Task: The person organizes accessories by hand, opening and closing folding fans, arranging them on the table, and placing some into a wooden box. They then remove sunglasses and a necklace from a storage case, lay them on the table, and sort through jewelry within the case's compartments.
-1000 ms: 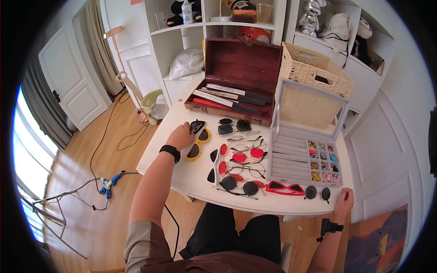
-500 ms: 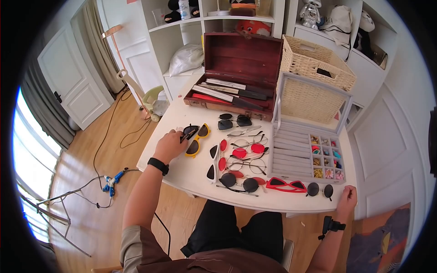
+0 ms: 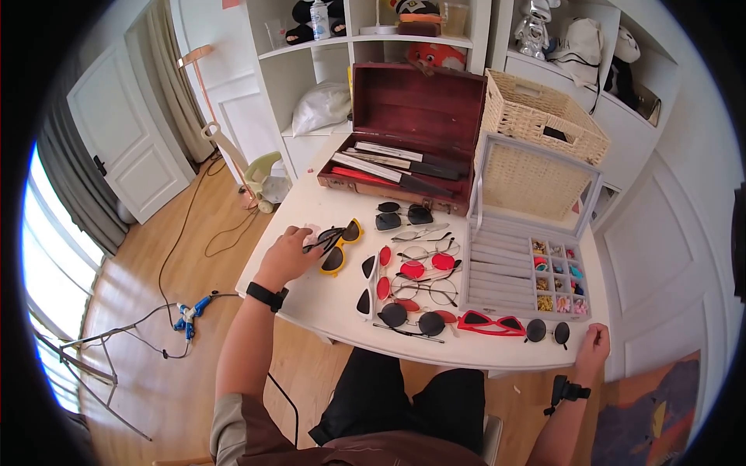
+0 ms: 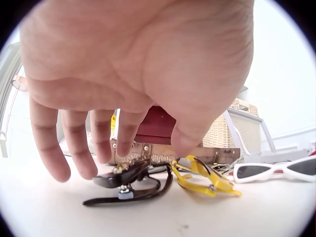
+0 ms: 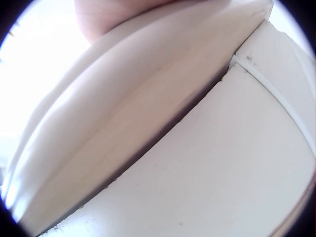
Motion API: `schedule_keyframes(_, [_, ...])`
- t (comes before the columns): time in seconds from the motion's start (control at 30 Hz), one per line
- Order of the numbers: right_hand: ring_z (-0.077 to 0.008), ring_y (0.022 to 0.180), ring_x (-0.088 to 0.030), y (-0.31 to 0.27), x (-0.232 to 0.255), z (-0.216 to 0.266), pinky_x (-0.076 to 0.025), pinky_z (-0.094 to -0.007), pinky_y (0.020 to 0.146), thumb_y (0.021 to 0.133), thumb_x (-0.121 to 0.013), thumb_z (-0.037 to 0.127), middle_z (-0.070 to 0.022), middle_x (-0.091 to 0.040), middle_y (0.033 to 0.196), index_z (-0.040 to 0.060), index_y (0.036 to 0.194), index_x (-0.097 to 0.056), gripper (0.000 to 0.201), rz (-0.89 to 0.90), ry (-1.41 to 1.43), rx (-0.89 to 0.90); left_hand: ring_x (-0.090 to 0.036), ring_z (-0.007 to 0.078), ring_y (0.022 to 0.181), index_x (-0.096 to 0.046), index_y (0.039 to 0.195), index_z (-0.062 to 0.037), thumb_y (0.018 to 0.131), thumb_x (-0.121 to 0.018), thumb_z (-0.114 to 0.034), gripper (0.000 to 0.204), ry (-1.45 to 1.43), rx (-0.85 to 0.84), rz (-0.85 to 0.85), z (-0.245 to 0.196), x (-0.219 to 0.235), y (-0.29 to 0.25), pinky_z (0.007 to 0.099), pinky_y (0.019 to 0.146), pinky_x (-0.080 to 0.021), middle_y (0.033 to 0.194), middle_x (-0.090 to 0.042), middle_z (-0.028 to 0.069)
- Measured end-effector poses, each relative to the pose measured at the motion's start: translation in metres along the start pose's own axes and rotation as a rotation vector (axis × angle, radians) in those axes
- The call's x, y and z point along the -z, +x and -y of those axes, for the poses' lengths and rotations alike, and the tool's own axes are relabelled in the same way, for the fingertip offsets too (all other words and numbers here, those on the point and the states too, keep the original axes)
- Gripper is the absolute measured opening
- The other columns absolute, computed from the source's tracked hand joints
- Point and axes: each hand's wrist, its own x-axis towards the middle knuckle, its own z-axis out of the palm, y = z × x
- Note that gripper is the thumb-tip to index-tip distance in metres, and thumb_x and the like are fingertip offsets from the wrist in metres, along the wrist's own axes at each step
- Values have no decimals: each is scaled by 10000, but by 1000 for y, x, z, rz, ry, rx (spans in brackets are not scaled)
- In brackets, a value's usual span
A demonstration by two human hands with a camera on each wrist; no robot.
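Observation:
Black sunglasses (image 3: 326, 238) with glittery trim on the frame lie on the white table, right beside yellow-framed sunglasses (image 3: 332, 260). Over the black pair hovers my left hand (image 3: 286, 258), its fingers spread and pointing down. In the left wrist view, the black sunglasses (image 4: 131, 180) rest on the tabletop below the fingertips, one temple folded along the table. The yellow pair (image 4: 207, 182) sits just to their right. My right hand (image 3: 593, 347) rests at the table's right edge, fingers loosely curled and holding nothing, near round dark sunglasses (image 3: 547, 332).
Several glasses cover the middle of the table (image 3: 299, 311), including white-framed sunglasses (image 3: 373, 289) and red-framed ones (image 3: 491, 323). Behind them stand an open dark-red case (image 3: 416, 109) of folding fans, a grey jewelry box (image 3: 497, 268) with its lid up, and a woven basket (image 3: 544, 116).
My left hand drew the black sunglasses toward me, down beside the yellow pair, and its fingers have loosened from them. The right hand has stayed at the table edge.

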Motion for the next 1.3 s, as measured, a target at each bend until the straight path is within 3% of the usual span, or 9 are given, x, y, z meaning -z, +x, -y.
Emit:
schedule_keyframes(0.07, [-58,731,-454,0,0,1,-400,-231,664,988,-575,97,33,-522,790,9,952,-610,101,-2,-19,9,-634,340,1098,-656,1244,-61,890,-676,-334,447,-33,-96,-189,5,2,2,415,943,-522,1182,-651,136])
schedule_keyframes(0.3, [-84,776,-518,-3,2,19,-442,-249,714,987,-563,84,2,-578,833,2,963,-610,97,6,-32,-39,-632,346,1078,-654,1226,-48,874,-700,-328,452,-139,-101,-43,-36,8,-20,420,930,-526,1190,-642,134])
schedule_keyframes(0.37, [-87,780,-524,-2,2,20,-443,-248,720,991,-563,95,2,-576,837,9,971,-608,100,21,-14,-70,-635,350,1046,-641,1222,-18,863,-715,-337,486,52,-182,-93,-42,-7,-25,426,910,-533,1159,-635,155])
schedule_keyframes(0.57, [-53,706,-479,-3,-1,20,-410,-232,633,979,-572,81,35,-559,783,6,932,-631,106,-19,-51,-5,-622,334,1073,-583,1282,17,824,-743,-286,572,106,-250,-84,-43,-28,-19,432,900,-536,1148,-622,158])
schedule_keyframes(0.83, [-58,729,-503,-3,-2,19,-428,-233,656,981,-569,80,13,-574,794,-6,935,-627,114,-23,-29,29,-619,372,1118,-532,1329,-2,818,-763,-192,593,55,-225,-42,-43,-29,-21,436,937,-525,1189,-633,199])
schedule_keyframes(1.03, [-68,741,-526,-4,0,21,-440,-233,678,980,-569,78,0,-596,805,-6,937,-626,110,-10,0,-1,-621,395,1095,-524,1321,2,819,-734,-167,570,44,-286,-100,-41,-34,-23,442,940,-518,1167,-637,215])
schedule_keyframes(1.3, [-89,725,-547,-4,-1,22,-463,-257,675,955,-576,48,-22,-606,792,-2,939,-634,78,-25,-23,26,-635,431,1019,-496,1348,22,874,-620,-140,516,-132,-212,-59,-37,-29,-28,472,905,-522,1147,-621,276])
